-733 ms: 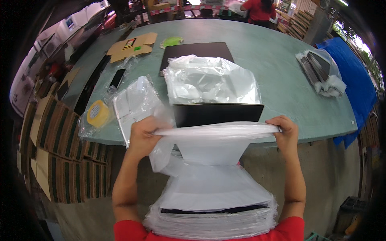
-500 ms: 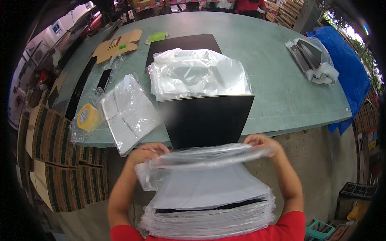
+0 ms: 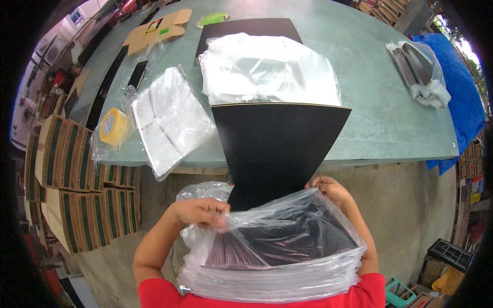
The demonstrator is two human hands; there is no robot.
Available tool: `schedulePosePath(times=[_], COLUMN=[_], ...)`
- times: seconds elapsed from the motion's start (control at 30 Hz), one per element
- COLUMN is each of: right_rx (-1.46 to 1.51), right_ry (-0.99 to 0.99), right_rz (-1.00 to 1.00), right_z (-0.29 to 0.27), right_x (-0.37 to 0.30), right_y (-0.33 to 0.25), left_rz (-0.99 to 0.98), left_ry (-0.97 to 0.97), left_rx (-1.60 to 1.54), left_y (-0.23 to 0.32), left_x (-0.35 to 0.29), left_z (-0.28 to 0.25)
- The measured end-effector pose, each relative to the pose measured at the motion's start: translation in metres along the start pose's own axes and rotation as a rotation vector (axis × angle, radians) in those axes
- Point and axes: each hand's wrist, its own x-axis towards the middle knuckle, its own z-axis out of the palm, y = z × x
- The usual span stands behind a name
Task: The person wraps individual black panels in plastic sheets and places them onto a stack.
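Note:
Both hands grip a clear plastic bag (image 3: 287, 226) stretched over the stack in front of my red shirt. My left hand (image 3: 203, 211) pinches its upper left corner, where the film bunches into folds. My right hand (image 3: 331, 189) pinches the upper right corner with fingertips closed. Dark board shows through the film; whether it lies inside the bag or beneath cannot be made out. Below is a thick stack of plastic-covered sheets (image 3: 272, 282). A black board (image 3: 280, 146) slopes from the table edge down to the bag. Crumpled plastic (image 3: 205, 192) hangs beside my left hand.
On the green table (image 3: 380, 123) are a pile of clear bags (image 3: 267, 69), a white wrapped pack (image 3: 172, 120), yellow tape roll (image 3: 114, 127), flattened carton (image 3: 156, 31) and bagged dark pieces (image 3: 418, 74). Stacked cartons (image 3: 77, 159) stand at left. A blue tarp (image 3: 457, 97) drapes at right.
The bag's raised edge has come down and spread over the stack, so dark board now shows through where a whitish surface was. My left hand has moved lower. The view has tilted downward.

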Motion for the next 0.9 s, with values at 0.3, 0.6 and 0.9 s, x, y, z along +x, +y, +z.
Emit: schedulePosePath(times=[0.3,0.6,0.9], right_rx=[0.091,-0.110,-0.607], right_ry=[-0.008,0.208,0.267], right_rz=[-0.043,-0.146,-0.055], right_z=[0.000,-0.037,-0.008], right_x=[-0.003,0.063,0.005], right_y=[-0.003,0.079,-0.003], left_rz=[0.281,0.117,0.134], left_ry=[0.050,0.575,0.997], left_rx=[0.408,-0.115,0.714], left_y=[0.003,-0.099,-0.040], left_x=[0.024,0.074,0.063], left_z=[0.006,-0.077,-0.050])
